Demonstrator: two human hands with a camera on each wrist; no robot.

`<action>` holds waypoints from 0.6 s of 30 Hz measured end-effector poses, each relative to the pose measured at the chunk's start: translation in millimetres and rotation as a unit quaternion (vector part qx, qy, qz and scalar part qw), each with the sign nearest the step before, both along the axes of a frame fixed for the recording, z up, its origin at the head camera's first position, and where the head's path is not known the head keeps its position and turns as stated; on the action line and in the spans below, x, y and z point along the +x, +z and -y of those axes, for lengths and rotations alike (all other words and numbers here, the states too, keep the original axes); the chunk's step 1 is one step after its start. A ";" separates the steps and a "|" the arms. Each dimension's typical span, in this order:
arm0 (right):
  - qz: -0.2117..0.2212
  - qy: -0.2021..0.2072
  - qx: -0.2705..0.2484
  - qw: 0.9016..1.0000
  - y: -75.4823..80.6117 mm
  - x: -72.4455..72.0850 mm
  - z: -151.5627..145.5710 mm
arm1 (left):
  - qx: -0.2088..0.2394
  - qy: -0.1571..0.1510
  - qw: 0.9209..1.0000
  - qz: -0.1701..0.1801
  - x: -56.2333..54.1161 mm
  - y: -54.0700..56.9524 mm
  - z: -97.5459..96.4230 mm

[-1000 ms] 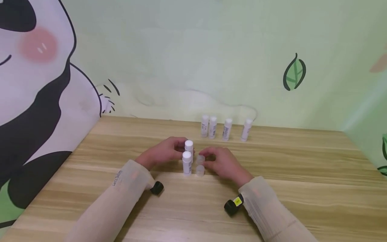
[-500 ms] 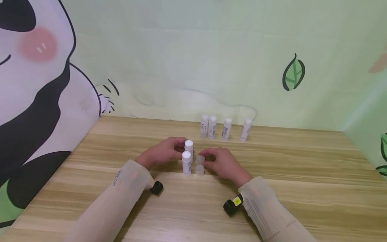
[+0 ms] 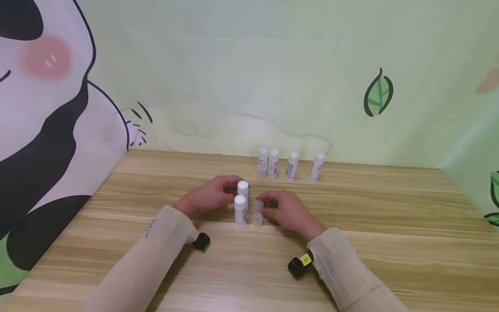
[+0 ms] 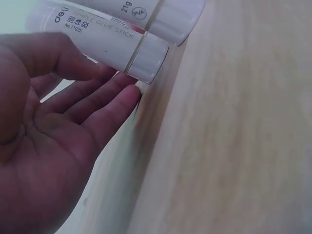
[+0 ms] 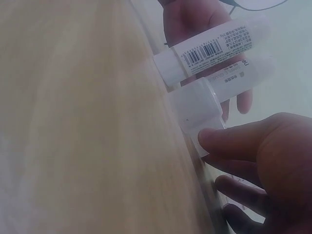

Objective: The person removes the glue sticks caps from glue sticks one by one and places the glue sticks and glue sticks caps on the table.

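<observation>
Two white glue sticks stand upright one behind the other in the head view: a front glue stick (image 3: 240,211) and a rear glue stick (image 3: 243,188). My left hand (image 3: 210,194) has its thumb and fingers around the rear one; in the left wrist view the thumb lies against its printed label (image 4: 105,30). To the right of the sticks are two small frosted caps, a front cap (image 3: 257,219) and a rear cap (image 5: 202,141). My right hand (image 3: 288,210) pinches the rear cap, thumb on its near side.
Several more white glue sticks (image 3: 291,167) stand upright in a loose row at the back of the wooden table (image 3: 234,268). Behind it rises a green wall (image 3: 249,78) with a panda picture at the left.
The view shifts very slightly. Both hands, the glue sticks and the caps keep their places.
</observation>
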State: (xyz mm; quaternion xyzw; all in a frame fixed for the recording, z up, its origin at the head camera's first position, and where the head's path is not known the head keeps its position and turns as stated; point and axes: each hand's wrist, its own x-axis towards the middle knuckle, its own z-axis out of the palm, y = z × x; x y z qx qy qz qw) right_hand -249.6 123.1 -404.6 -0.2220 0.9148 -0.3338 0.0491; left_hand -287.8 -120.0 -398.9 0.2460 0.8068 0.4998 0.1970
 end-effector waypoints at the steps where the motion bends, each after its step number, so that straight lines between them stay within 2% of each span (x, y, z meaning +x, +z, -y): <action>1: 0.000 -0.001 -0.001 1.000 -0.3 -0.2 -0.6 | -0.001 0.004 1.000 -0.004 -1.1 -0.7 -0.3; 6: 0.001 -0.007 -0.004 1.000 -0.7 0.0 -2.1 | -0.004 0.024 0.999 -0.022 -7.7 -4.0 -1.4; 18: -0.002 -0.006 -0.011 1.000 -1.3 0.9 -1.2 | 0.012 0.039 0.999 -0.017 -23.5 -8.3 -3.7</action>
